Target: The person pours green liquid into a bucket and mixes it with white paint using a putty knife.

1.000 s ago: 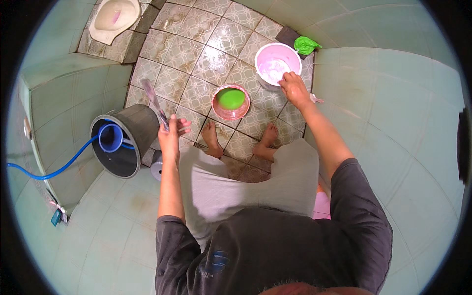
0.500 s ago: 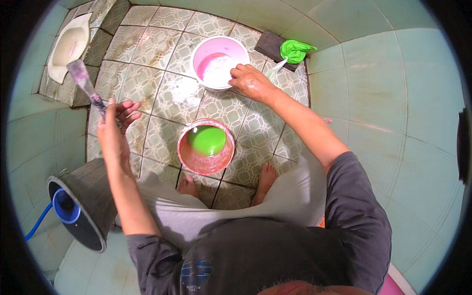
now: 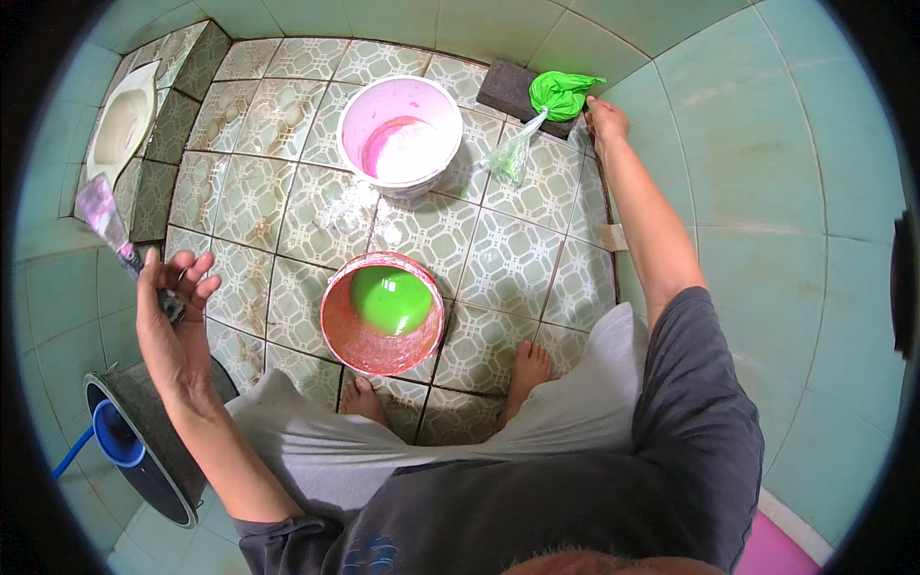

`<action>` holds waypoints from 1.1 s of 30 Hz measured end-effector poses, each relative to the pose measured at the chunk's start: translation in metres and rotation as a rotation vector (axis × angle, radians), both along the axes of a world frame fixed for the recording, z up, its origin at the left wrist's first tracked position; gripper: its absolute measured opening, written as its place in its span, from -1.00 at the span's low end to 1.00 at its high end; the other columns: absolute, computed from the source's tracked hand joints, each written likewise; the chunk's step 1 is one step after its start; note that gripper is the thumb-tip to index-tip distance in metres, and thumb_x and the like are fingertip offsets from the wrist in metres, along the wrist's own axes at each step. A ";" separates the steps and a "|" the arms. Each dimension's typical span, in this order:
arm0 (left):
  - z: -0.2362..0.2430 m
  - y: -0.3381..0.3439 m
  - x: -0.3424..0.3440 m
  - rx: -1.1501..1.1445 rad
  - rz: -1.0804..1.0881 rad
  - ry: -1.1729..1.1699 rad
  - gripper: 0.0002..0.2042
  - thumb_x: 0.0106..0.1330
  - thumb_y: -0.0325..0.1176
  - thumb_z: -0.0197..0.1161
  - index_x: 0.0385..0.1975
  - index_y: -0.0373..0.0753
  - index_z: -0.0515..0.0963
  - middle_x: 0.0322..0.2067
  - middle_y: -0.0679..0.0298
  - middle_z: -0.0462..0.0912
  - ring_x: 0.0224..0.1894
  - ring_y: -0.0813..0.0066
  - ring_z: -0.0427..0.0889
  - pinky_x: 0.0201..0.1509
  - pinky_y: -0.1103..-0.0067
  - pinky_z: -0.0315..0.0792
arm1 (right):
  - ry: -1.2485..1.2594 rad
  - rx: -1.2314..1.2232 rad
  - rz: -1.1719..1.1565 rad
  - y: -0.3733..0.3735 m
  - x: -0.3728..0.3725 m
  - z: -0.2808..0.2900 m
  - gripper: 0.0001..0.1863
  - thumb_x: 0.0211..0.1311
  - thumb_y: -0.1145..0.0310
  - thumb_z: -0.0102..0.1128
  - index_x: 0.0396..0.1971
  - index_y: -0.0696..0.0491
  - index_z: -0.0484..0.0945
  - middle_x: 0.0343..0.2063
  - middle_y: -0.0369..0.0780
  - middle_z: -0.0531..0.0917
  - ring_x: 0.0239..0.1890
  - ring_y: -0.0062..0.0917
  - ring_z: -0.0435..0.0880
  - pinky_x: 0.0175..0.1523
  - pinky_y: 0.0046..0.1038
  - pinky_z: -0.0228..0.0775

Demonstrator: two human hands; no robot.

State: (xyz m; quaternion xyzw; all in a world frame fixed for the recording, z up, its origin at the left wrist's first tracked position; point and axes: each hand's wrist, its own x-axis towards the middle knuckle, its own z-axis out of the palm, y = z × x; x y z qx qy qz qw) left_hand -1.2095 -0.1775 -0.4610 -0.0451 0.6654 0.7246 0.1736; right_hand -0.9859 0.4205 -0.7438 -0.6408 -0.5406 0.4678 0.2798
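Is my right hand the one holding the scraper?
No, the scraper is in your left hand, while your right hand is beside the green plastic bag.

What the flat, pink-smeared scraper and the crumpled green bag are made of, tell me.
Flat, pink-smeared scraper: dull, perhaps metal, from its thin straight-edged blade; smears leave that open. Crumpled green bag: glossy plastic film, likely, given its shiny creases.
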 end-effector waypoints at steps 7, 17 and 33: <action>0.005 -0.001 0.003 0.007 0.003 0.031 -0.72 0.51 -0.18 0.16 -0.20 -0.33 0.52 -0.28 0.14 0.64 -0.17 0.31 0.70 -0.15 0.49 0.62 | 0.123 0.187 -0.026 0.004 -0.022 -0.019 -0.39 0.04 0.14 0.58 0.01 0.22 0.62 -0.09 -0.08 0.71 -0.06 -0.36 0.69 0.10 -0.36 0.51; -0.003 0.023 0.006 -0.039 -0.013 0.004 -0.72 0.50 -0.16 0.17 -0.23 -0.32 0.52 -0.29 0.15 0.64 -0.21 0.31 0.71 -0.19 0.47 0.61 | 0.284 0.273 -0.166 0.018 -0.044 -0.048 -0.62 0.13 0.26 0.52 -0.15 0.18 0.67 -0.26 -0.16 0.73 -0.22 -0.46 0.68 -0.05 -0.44 0.52; 0.006 0.020 0.011 0.049 -0.049 -0.009 -0.74 0.51 -0.20 0.13 -0.35 -0.27 0.50 -0.31 0.12 0.66 -0.21 0.20 0.74 -0.20 0.42 0.65 | 0.168 0.837 0.282 -0.040 -0.062 0.103 -0.68 0.26 0.20 0.41 -0.26 0.19 0.69 -0.43 -0.22 0.73 -0.38 -0.57 0.67 -0.18 -0.49 0.54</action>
